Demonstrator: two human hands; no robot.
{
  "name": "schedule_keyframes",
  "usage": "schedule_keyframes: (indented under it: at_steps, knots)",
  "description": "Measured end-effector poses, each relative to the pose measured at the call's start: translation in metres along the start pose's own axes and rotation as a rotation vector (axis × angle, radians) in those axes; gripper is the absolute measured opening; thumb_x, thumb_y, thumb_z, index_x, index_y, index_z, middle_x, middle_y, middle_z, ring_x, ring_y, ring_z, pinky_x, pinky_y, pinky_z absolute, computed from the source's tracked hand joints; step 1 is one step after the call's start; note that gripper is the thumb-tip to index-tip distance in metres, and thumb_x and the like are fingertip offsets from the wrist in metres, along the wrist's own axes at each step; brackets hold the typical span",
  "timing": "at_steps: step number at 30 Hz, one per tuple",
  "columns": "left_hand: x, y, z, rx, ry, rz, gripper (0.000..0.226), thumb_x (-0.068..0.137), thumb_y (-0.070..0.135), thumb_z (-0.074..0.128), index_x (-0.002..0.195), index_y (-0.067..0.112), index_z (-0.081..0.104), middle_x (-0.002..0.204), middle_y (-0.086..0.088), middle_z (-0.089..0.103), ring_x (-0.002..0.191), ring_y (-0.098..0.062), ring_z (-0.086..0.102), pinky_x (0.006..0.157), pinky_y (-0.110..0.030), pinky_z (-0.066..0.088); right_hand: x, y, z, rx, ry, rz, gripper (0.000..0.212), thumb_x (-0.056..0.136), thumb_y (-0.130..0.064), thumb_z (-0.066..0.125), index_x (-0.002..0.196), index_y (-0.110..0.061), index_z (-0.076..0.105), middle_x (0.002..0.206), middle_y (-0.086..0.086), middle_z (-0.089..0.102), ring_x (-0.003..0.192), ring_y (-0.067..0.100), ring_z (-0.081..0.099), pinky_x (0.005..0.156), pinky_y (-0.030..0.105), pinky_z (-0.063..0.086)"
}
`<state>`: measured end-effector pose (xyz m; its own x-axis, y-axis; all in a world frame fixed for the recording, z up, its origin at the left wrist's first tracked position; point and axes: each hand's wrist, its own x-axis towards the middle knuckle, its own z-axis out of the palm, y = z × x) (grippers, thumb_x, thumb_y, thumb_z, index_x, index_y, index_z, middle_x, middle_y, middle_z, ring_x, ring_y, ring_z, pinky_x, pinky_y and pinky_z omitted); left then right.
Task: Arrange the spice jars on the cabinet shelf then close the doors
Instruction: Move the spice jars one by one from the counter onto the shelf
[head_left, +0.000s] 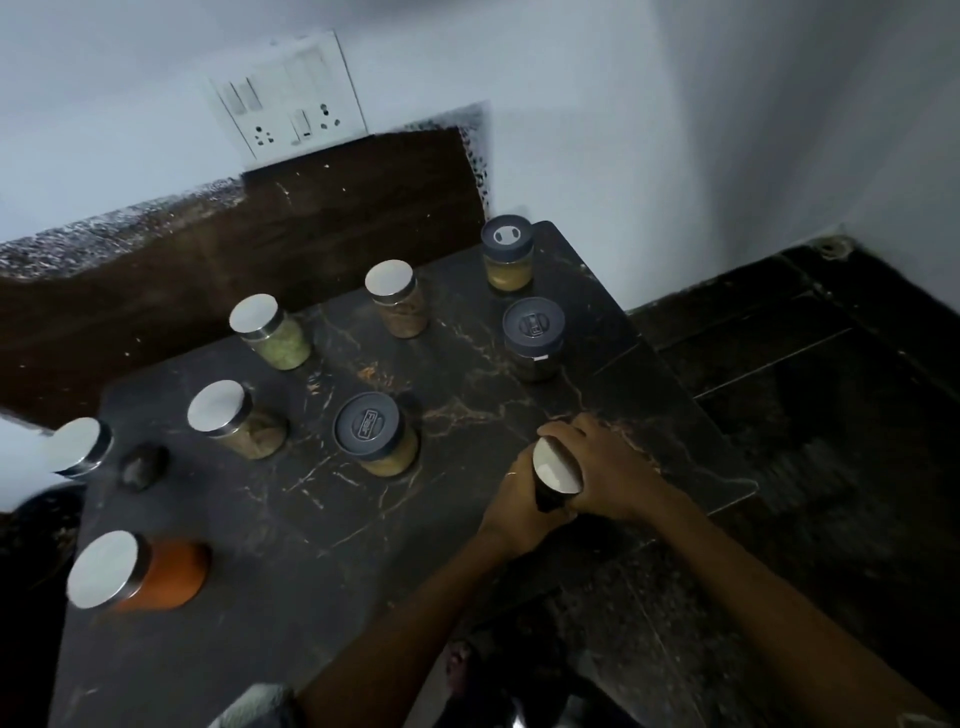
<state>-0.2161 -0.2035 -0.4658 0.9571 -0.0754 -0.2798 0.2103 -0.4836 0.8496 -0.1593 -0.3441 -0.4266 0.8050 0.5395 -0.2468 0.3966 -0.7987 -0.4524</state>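
Several spice jars stand on a dark marble counter (322, 519). Both hands hold one silver-lidded dark jar (555, 470) near the counter's right edge: my left hand (514, 506) wraps its body and my right hand (605, 467) grips it from the right, by the lid. An orange-powder jar (140, 569) stands at front left. A green-spice jar (272, 332) and a brown-spice jar (397, 299) stand at the back. Three grey-lidded jars (371, 434), (533, 338), (506, 252) stand in the middle and at the back right. No cabinet shelf or doors are in view.
A silver-lidded jar (231, 418) and another (80, 447) at the left edge flank a small dark object (141, 465). A wall switch panel (285, 96) hangs above the brown backsplash (311, 228). The dark floor (831, 415) drops away to the right of the counter.
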Motion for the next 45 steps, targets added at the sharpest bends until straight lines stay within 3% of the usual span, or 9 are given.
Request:
schedule_keyframes:
  at_steps: [6,12,21,25,30,34,36,41,45]
  knots:
    - [-0.003,0.005,-0.020,-0.026,0.034,0.009,0.092,0.071,0.018,0.081,0.145,0.016,0.024,0.145,-0.001,0.040,0.133,-0.013,0.039,0.111,-0.033,0.035,0.011,-0.016,-0.015,0.043,-0.013,-0.038,0.094,0.057,-0.028,0.082,0.137,-0.031,0.031,0.128,0.003,0.037,0.112,0.023,0.049,0.084,0.027,0.040]
    - [-0.002,0.010,-0.060,-0.028,0.115,0.063,0.092,0.065,0.026,0.083,0.139,0.022,0.030,0.136,0.004,0.049,0.125,-0.010,0.047,0.107,-0.035,0.041,0.031,-0.048,-0.042,0.068,-0.006,-0.104,0.095,0.060,-0.035,0.083,0.137,-0.034,0.027,0.135,0.002,0.035,0.123,0.023,0.044,0.096,0.032,0.042]
    - [-0.019,0.040,-0.129,-0.215,0.291,0.186,0.083,0.063,0.027,0.086,0.120,0.049,0.030,0.123,0.023,0.052,0.112,0.013,0.051,0.087,-0.005,0.043,0.051,-0.116,-0.094,0.147,0.150,-0.214,0.097,0.052,-0.060,0.078,0.135,-0.036,0.033,0.123,-0.006,0.041,0.110,0.013,0.047,0.087,0.026,0.044]
    - [-0.035,0.064,-0.163,-0.328,0.337,0.275,0.084,0.068,0.020,0.084,0.134,0.033,0.034,0.127,0.021,0.054,0.117,0.007,0.052,0.089,-0.008,0.043,0.055,-0.150,-0.117,0.205,0.247,-0.264,0.095,0.048,-0.073,0.070,0.131,-0.041,0.036,0.118,-0.010,0.042,0.109,0.009,0.046,0.091,0.029,0.045]
    - [-0.060,0.090,-0.216,-0.413,0.203,0.306,0.074,0.071,0.014,0.077,0.135,0.023,0.042,0.129,0.009,0.059,0.120,-0.006,0.056,0.090,-0.017,0.048,0.059,-0.179,-0.155,0.619,-0.063,-0.378,0.081,0.058,-0.050,0.082,0.130,-0.042,0.045,0.131,-0.011,0.048,0.120,0.005,0.050,0.103,0.031,0.045]
    - [-0.080,0.097,-0.243,-0.507,0.064,0.248,0.067,0.071,0.013,0.077,0.132,0.010,0.049,0.118,-0.003,0.066,0.108,-0.013,0.065,0.091,-0.026,0.053,0.060,-0.193,-0.160,0.969,-0.319,-0.400,0.082,0.066,-0.019,0.081,0.136,-0.032,0.040,0.136,0.000,0.052,0.121,0.011,0.054,0.091,0.020,0.050]
    - [-0.088,0.097,-0.250,-0.595,0.025,0.253,0.069,0.066,0.023,0.081,0.129,0.009,0.054,0.113,-0.008,0.068,0.103,-0.018,0.066,0.090,-0.032,0.054,0.059,-0.197,-0.153,1.091,-0.399,-0.424,0.077,0.063,-0.023,0.084,0.130,-0.021,0.047,0.125,0.002,0.062,0.115,0.014,0.059,0.087,0.022,0.051]
    - [-0.099,0.095,-0.259,-0.695,-0.053,0.314,0.054,0.066,0.046,0.079,0.115,0.028,0.067,0.121,-0.003,0.067,0.112,-0.020,0.063,0.089,-0.031,0.053,0.060,-0.207,-0.134,1.139,-0.436,-0.457,0.083,0.055,-0.022,0.087,0.128,-0.013,0.049,0.132,0.014,0.056,0.122,0.027,0.055,0.102,0.041,0.045]
    - [-0.093,0.090,-0.263,-0.807,0.014,0.294,0.069,0.063,0.052,0.080,0.122,0.021,0.062,0.126,-0.012,0.063,0.116,-0.028,0.061,0.088,-0.040,0.055,0.061,-0.217,-0.129,1.171,-0.291,-0.430,0.064,0.070,0.000,0.075,0.126,-0.016,0.050,0.122,0.008,0.063,0.112,0.022,0.062,0.085,0.034,0.055]
